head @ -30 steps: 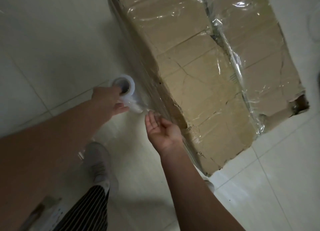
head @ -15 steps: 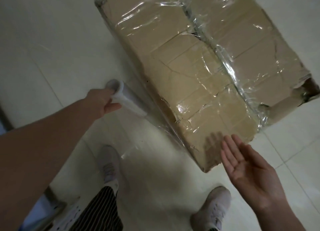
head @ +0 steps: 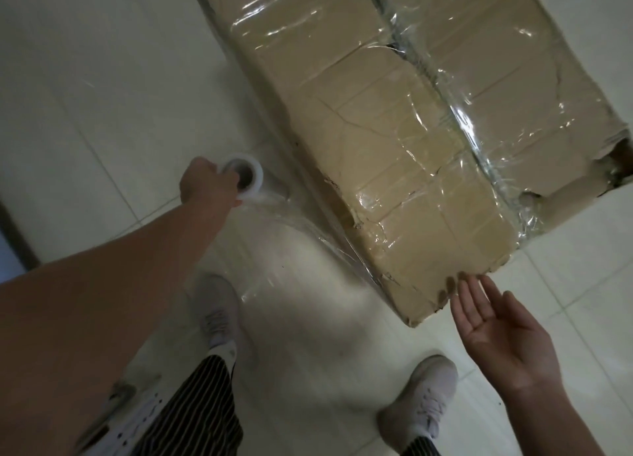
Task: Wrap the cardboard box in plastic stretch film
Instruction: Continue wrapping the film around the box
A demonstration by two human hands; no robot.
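A large brown cardboard box [head: 394,154] stands on the tiled floor, its top and sides covered in shiny clear film, with a bunched band of film running across the top. My left hand [head: 205,188] grips a white roll of stretch film [head: 245,176] to the left of the box. A clear sheet of film [head: 298,229] stretches from the roll to the box's near left edge. My right hand [head: 496,329] is open, palm up, fingers straight, with its fingertips close to the box's near corner.
Both of my feet in light sneakers, the left [head: 217,305] and the right [head: 421,407], stand on pale floor tiles [head: 85,96] in front of the box. A dark edge [head: 13,236], perhaps a door frame, runs along the far left. The box's far right corner [head: 613,157] is torn.
My right hand left the film by the roll and swung right to the box's near corner. My left hand pulled the roll away from the box, drawing out more film.
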